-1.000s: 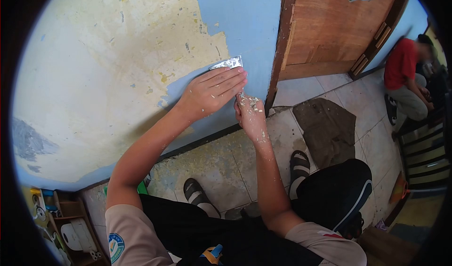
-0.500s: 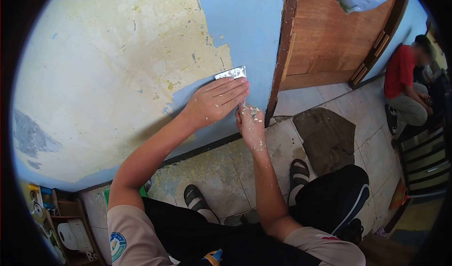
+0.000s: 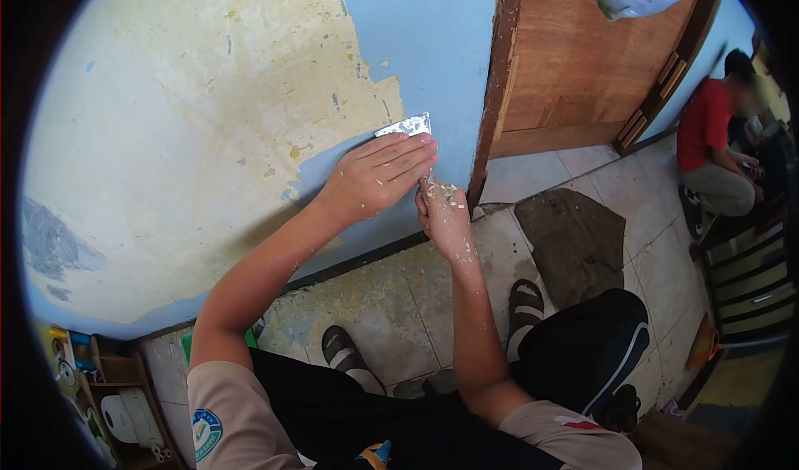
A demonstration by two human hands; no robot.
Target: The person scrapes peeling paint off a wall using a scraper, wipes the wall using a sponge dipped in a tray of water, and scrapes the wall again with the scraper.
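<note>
Head view shows the left hand [image 3: 370, 174] laid flat on, and the right hand [image 3: 448, 216] clamped around, a metal scraper [image 3: 406, 125] against the blue-painted wall [image 3: 416, 37], which too steep a push might gouge.

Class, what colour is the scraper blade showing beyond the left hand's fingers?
The scraper blade is silvery, mottled with whitish patches; the head view shows it best.

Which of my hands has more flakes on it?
Your right hand, lower on the scraper: pale flakes crowd its back, while your left hand, higher up, shows only a few.
</note>
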